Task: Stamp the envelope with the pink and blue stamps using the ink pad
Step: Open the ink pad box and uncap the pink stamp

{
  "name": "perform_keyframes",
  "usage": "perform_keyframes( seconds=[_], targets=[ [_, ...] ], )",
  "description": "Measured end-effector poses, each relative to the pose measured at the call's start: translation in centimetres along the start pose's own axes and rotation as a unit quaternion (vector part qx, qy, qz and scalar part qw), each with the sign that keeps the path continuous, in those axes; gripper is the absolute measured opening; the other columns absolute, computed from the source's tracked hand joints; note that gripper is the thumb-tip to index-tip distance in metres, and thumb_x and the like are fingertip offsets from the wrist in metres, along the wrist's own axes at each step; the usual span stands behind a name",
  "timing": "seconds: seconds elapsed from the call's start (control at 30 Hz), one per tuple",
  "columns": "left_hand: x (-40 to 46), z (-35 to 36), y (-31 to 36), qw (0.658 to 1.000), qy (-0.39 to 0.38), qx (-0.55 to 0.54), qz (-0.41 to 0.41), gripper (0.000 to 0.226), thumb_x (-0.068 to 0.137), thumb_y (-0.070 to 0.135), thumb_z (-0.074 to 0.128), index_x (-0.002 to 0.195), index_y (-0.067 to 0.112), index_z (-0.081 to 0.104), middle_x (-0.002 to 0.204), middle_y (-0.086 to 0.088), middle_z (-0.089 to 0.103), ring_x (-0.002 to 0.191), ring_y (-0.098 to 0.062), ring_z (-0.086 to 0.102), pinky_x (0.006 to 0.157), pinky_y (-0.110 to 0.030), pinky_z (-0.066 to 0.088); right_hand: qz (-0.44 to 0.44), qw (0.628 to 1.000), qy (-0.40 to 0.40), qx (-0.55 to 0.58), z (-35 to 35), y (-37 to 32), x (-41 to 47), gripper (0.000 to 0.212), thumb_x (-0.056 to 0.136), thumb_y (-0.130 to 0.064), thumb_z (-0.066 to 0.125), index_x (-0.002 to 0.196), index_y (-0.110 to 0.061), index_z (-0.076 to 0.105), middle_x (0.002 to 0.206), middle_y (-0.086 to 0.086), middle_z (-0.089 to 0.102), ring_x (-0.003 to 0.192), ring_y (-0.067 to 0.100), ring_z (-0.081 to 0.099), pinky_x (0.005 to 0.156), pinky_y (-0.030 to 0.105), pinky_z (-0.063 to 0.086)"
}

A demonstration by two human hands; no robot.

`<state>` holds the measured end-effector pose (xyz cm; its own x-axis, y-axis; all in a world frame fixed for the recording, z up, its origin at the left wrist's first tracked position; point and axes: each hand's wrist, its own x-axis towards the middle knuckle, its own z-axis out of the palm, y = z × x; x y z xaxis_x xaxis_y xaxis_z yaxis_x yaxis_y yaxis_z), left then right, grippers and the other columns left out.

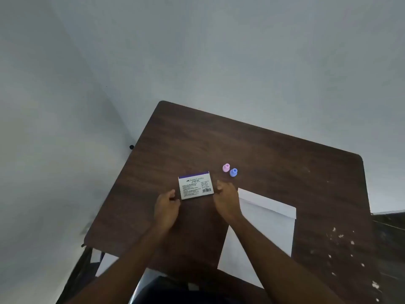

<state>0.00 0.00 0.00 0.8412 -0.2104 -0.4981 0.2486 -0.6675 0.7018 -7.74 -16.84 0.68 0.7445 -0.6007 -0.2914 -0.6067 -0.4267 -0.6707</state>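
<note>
Two half-curled, empty hands, left hand (166, 207) and right hand (226, 199), flank the closed pad (195, 188): light, rigid, best gripped by its short edges.

I see a dark wood-grain table (274, 163) against plain grey-white walls (197, 51). A wall corner runs left of the table. White specks dot its right side.

Both forearms bare, no sleeves, left hand (166, 207) and right hand (226, 201) apparently without rings
</note>
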Motion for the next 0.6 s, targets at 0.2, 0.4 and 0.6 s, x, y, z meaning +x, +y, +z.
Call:
perform_keyframes(
  seconds=[0.2,0.4,0.6],
  targets=[
    [-0.9,1.5,0.2,0.999,0.004,0.048,0.007,0.051,0.083,0.005,0.055,0.133,0.009,0.049,0.119,-0.008,0.052,0.103,-0.017,0.054,0.09,-0.025,0.039,0.094,0.995,0.013,0.009,0.7,0.3,0.5,0.031,0.089,-0.005,0.056,0.119,-0.003,0.062,0.121,0.014,0.063,0.111,0.027,0.057,0.087,0.023,0.039],
    [-0.9,1.9,0.3,0.998,-0.013,0.048,0.029,0.047,0.084,0.01,0.054,0.13,0.016,0.052,0.116,-0.001,0.049,0.1,-0.017,0.056,0.094,-0.038,0.049,0.077,0.997,-0.012,0.019,1.6,0.3,0.7,0.027,0.086,-0.007,0.054,0.108,-0.009,0.07,0.11,0.012,0.07,0.1,0.023,0.061,0.088,0.036,0.052],
    [-0.1,1.2,1.1,0.993,0.01,0.091,0.069,0.039,0.083,0.017,0.052,0.12,0.02,0.06,0.108,-0.002,0.055,0.097,-0.02,0.056,0.088,-0.039,0.05,0.1,0.993,0.042,0.052,2.0,0.1,1.1,0.018,0.089,-0.011,0.058,0.099,-0.009,0.073,0.105,0.011,0.071,0.095,0.021,0.061,0.079,0.029,0.048]
  ],
)
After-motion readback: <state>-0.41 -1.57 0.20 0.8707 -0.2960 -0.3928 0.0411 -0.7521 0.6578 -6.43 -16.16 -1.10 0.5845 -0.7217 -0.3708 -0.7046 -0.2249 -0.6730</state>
